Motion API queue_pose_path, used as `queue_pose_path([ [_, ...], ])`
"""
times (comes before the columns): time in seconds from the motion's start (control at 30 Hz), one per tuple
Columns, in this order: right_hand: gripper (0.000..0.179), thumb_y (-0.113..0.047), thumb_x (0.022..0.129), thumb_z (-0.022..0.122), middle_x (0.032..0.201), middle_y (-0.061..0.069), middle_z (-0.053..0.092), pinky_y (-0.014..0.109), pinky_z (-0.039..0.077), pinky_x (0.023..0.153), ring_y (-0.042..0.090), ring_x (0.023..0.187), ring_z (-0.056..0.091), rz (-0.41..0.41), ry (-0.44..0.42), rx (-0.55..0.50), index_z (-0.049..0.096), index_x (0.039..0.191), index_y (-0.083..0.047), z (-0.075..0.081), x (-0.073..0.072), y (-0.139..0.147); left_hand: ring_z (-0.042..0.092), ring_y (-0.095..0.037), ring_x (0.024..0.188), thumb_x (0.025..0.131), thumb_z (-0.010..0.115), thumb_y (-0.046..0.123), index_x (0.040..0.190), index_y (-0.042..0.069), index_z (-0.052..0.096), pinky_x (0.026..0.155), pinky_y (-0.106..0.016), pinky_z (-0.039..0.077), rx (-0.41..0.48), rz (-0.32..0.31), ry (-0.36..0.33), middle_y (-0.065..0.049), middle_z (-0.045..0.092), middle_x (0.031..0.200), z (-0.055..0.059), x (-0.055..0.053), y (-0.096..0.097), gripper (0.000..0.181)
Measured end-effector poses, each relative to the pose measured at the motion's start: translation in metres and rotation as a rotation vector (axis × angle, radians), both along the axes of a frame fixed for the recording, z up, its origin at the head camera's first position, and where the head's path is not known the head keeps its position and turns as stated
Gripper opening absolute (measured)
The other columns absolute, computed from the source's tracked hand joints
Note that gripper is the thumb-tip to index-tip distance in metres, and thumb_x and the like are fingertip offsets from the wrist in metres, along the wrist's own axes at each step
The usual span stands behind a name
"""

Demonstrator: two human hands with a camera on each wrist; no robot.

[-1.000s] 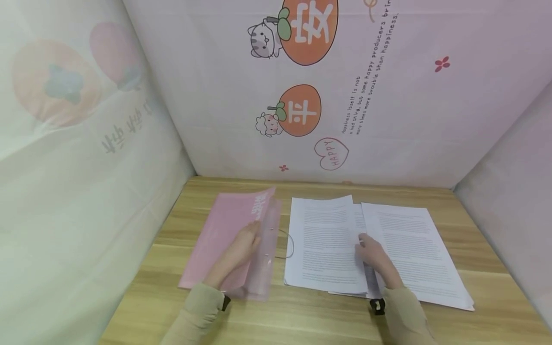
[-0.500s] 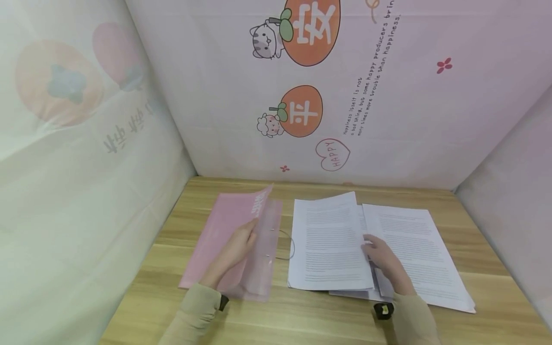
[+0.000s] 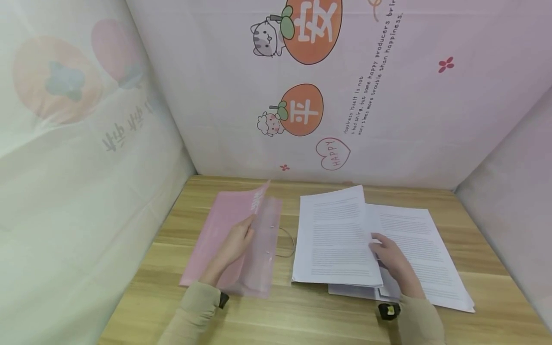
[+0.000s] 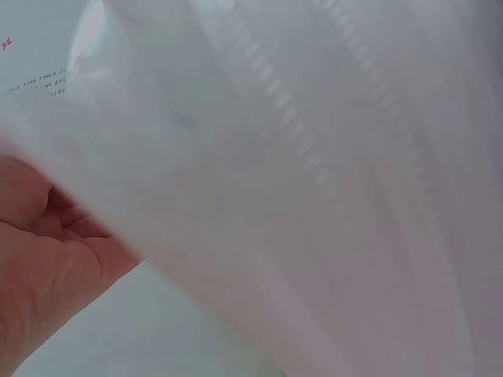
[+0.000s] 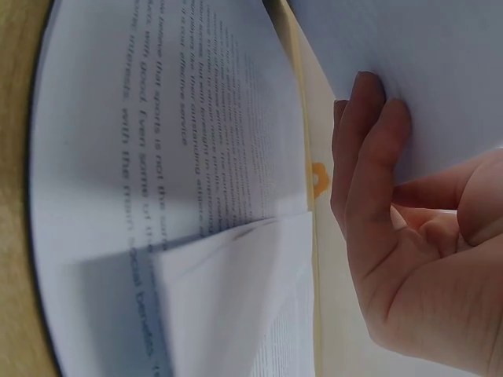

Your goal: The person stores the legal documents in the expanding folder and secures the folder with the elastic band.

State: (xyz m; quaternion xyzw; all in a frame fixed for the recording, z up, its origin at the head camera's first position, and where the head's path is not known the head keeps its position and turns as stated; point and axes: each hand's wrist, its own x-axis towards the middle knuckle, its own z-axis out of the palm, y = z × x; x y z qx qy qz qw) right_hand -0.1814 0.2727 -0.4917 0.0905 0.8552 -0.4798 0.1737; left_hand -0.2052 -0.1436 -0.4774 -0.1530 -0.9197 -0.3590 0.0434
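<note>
On the left of the table lies a pink translucent folder (image 3: 220, 230), its cover tilted up. My left hand (image 3: 235, 242) holds the raised edge of that cover, and in the left wrist view the clear sheet (image 4: 275, 196) hides its fingertips. Along the folder's right side sits a thin ring-shaped cord (image 3: 291, 242). My right hand (image 3: 394, 258) pinches the right edge of a stack of printed sheets (image 3: 340, 239), lifted off the papers beneath. In the right wrist view, the fingers (image 5: 369, 173) lie against the back of the raised paper (image 5: 424, 71).
More printed pages (image 3: 431, 258) lie flat at the right, partly under my right forearm. Another sheet (image 3: 353, 291) shows below the lifted stack. A wooden table (image 3: 302, 316) bears it all. Printed cloth walls (image 3: 207, 96) stand at the back and both sides.
My right hand has moved right, drawing the sheets rightward and up so they overlap the right-hand pages more. My left hand has tipped the folder's cover slightly further back to the left.
</note>
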Motion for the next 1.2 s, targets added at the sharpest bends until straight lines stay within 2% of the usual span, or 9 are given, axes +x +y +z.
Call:
queue_pose_path([
  [0.13, 0.059, -0.021, 0.105, 0.031, 0.148, 0.038, 0.037, 0.054, 0.047, 0.104, 0.048, 0.133, 0.046, -0.005, 0.003, -0.002, 0.017, 0.154, 0.009, 0.001, 0.001, 0.002, 0.035, -0.008, 0.058, 0.097, 0.045, 0.001, 0.143, -0.010, 0.045, 0.063, -0.026, 0.041, 0.036, 0.004, -0.038, -0.010, 0.052, 0.077, 0.002, -0.003, 0.000, 0.047],
  [0.27, 0.060, -0.023, 0.106, 0.030, 0.151, 0.037, 0.033, 0.057, 0.044, 0.107, 0.050, 0.137, 0.041, -0.003, -0.005, -0.011, 0.014, 0.155, 0.008, 0.003, 0.001, 0.003, 0.041, -0.011, 0.064, 0.098, 0.045, 0.003, 0.142, -0.009, 0.046, 0.075, -0.032, 0.046, 0.043, 0.011, -0.027, -0.021, 0.066, 0.101, 0.002, -0.003, -0.001, 0.046],
  [0.37, 0.060, -0.023, 0.106, 0.030, 0.153, 0.037, 0.030, 0.058, 0.042, 0.109, 0.050, 0.139, 0.038, 0.003, -0.009, -0.023, 0.013, 0.155, 0.007, 0.005, 0.000, 0.003, 0.042, -0.013, 0.065, 0.098, 0.045, 0.003, 0.142, -0.010, 0.045, 0.079, -0.037, 0.047, 0.045, 0.008, -0.024, -0.029, 0.060, 0.131, 0.001, -0.004, -0.002, 0.046],
  [0.43, 0.060, -0.024, 0.106, 0.030, 0.153, 0.037, 0.030, 0.058, 0.041, 0.109, 0.050, 0.139, 0.038, 0.006, -0.008, -0.032, 0.013, 0.155, 0.007, 0.007, -0.001, 0.002, 0.043, -0.013, 0.065, 0.098, 0.045, 0.003, 0.142, -0.011, 0.045, 0.078, -0.036, 0.047, 0.044, 0.003, -0.022, -0.029, 0.058, 0.135, 0.000, -0.005, -0.003, 0.046],
  [0.53, 0.060, -0.025, 0.106, 0.030, 0.153, 0.036, 0.031, 0.058, 0.041, 0.109, 0.050, 0.139, 0.039, 0.010, -0.003, -0.032, 0.013, 0.155, 0.007, 0.009, -0.002, 0.000, 0.044, -0.013, 0.067, 0.099, 0.044, 0.003, 0.142, -0.012, 0.044, 0.079, -0.037, 0.048, 0.046, -0.005, -0.020, -0.030, 0.056, 0.137, 0.001, -0.006, -0.003, 0.046],
  [0.83, 0.060, -0.024, 0.106, 0.031, 0.150, 0.036, 0.036, 0.057, 0.044, 0.108, 0.049, 0.136, 0.044, 0.002, 0.013, -0.066, 0.015, 0.155, 0.006, 0.011, -0.006, -0.011, 0.061, -0.027, 0.104, 0.099, 0.043, 0.003, 0.142, -0.011, 0.045, 0.099, -0.048, 0.052, 0.060, -0.001, -0.011, -0.029, 0.053, 0.141, 0.003, -0.006, -0.003, 0.045],
  [1.07, 0.061, -0.025, 0.106, 0.033, 0.151, 0.036, 0.034, 0.059, 0.041, 0.109, 0.050, 0.137, 0.041, 0.002, 0.017, -0.083, 0.016, 0.156, 0.005, 0.010, -0.008, -0.021, 0.063, -0.036, 0.091, 0.098, 0.043, 0.003, 0.142, -0.011, 0.045, 0.093, -0.046, 0.052, 0.058, -0.003, -0.003, -0.029, 0.053, 0.141, 0.000, -0.006, -0.005, 0.045],
  [1.17, 0.061, -0.025, 0.106, 0.034, 0.153, 0.035, 0.031, 0.059, 0.039, 0.110, 0.050, 0.138, 0.039, -0.005, 0.005, -0.086, 0.016, 0.156, 0.003, 0.009, -0.008, -0.025, 0.064, -0.034, 0.104, 0.099, 0.043, 0.003, 0.141, -0.011, 0.046, 0.099, -0.047, 0.051, 0.063, 0.002, 0.001, -0.028, 0.053, 0.142, 0.001, -0.006, -0.004, 0.045],
  [1.2, 0.061, -0.026, 0.106, 0.034, 0.154, 0.035, 0.031, 0.059, 0.039, 0.111, 0.050, 0.139, 0.038, -0.007, 0.001, -0.087, 0.015, 0.156, 0.003, 0.009, -0.008, -0.026, 0.063, -0.034, 0.095, 0.099, 0.043, 0.003, 0.141, -0.011, 0.046, 0.096, -0.047, 0.052, 0.067, 0.001, -0.002, -0.029, 0.053, 0.142, 0.001, -0.006, -0.004, 0.045],
])
